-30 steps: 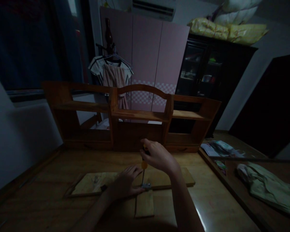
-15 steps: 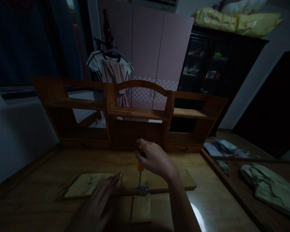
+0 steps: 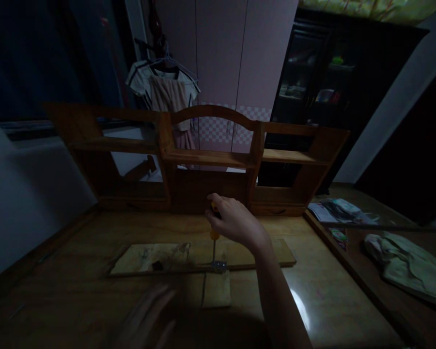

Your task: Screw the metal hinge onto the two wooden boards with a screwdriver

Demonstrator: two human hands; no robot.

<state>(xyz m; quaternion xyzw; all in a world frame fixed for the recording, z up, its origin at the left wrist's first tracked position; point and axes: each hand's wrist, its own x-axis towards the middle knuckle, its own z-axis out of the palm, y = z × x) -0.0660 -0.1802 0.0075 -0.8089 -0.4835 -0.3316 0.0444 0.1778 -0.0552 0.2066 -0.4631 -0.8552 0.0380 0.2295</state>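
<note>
My right hand (image 3: 232, 218) is wrapped round the yellow and black handle of a screwdriver (image 3: 214, 234), which stands upright. Its tip meets a small metal hinge or plate (image 3: 219, 265) at the front edge of a long board (image 3: 272, 252). Below the metal piece, a short wooden block (image 3: 217, 290) lies against the long board. My left hand (image 3: 148, 312), blurred, hovers over the desk to the left of the block, its fingers apart and holding nothing. A dark mark or hole shows on the board's left part.
A wooden shelf unit (image 3: 210, 157) stands along the back of the desk (image 3: 131, 225). Green cloth (image 3: 407, 266) and papers (image 3: 334, 213) lie to the right. Clothes (image 3: 163, 87) hang behind, by a pink wardrobe (image 3: 220, 58).
My left hand has come off the long board and moved toward me. The screwdriver remains in my right hand at the metal piece. The view has tilted down a little.
</note>
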